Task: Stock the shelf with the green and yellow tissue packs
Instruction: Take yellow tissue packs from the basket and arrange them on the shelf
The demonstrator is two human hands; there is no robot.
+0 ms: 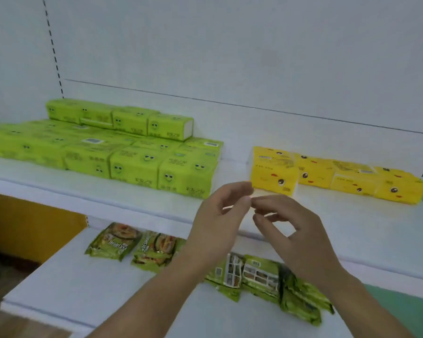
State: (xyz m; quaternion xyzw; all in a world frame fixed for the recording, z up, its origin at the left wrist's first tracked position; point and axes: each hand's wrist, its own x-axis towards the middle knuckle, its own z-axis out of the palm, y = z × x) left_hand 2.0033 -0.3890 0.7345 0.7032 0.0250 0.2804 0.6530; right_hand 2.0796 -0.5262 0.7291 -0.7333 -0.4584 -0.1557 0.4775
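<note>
Head view: the upper shelf (137, 203) carries two separate groups of stock. On its left half the green tissue packs (122, 154) stand in a dense block, several rows deep, with a second tier (122, 118) of four packs laid along the rear. On the right half the yellow tissue packs (327, 174) form a single layer of only a few packs, one or two rows deep, with nothing on top. A bare strip of shelf separates the two colours, and open shelf remains in front of and behind the yellow group. Both hands are raised in front of the shelf edge, between the groups. The left hand (220, 220) is empty, fingers loosely curled; the right hand (296, 225) is likewise empty, its fingertips close to those of the left but gripping no pack. No loose tissue pack awaiting placement is visible. The lower shelf (83, 284) holds green snack packets (137, 245), which are not part of this task. Assessment: the green section appears largely stocked; the yellow section appears partly stocked, with room for more. Whether further packs remain cannot be told.
</note>
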